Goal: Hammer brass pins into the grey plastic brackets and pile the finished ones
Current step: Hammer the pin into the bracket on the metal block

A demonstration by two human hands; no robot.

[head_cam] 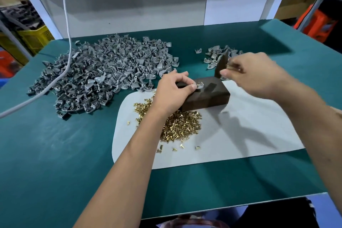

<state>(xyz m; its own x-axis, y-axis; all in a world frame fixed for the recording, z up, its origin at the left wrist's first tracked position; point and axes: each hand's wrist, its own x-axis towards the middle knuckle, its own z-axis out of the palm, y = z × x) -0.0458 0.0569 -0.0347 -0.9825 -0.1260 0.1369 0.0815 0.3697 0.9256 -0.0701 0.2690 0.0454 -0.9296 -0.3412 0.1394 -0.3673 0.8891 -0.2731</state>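
My left hand point(173, 89) pinches a grey plastic bracket point(199, 85) with brass pins in it, holding it down on top of a dark block point(207, 96). My right hand point(253, 72) grips a dark hammer point(221, 65), whose head is raised a little above and to the right of the bracket. A heap of loose brass pins point(179, 126) lies on the white mat point(249, 135) just in front of the block. A large pile of grey brackets point(103, 72) spreads over the left of the table. A small pile of brackets point(214, 55) lies behind the hammer.
The green table point(55, 153) ends at a front edge close to me. A white cord point(68, 42) hangs down and trails across the large pile to the left edge. A white back panel point(129, 5) closes the rear. Crates stand beyond both sides.
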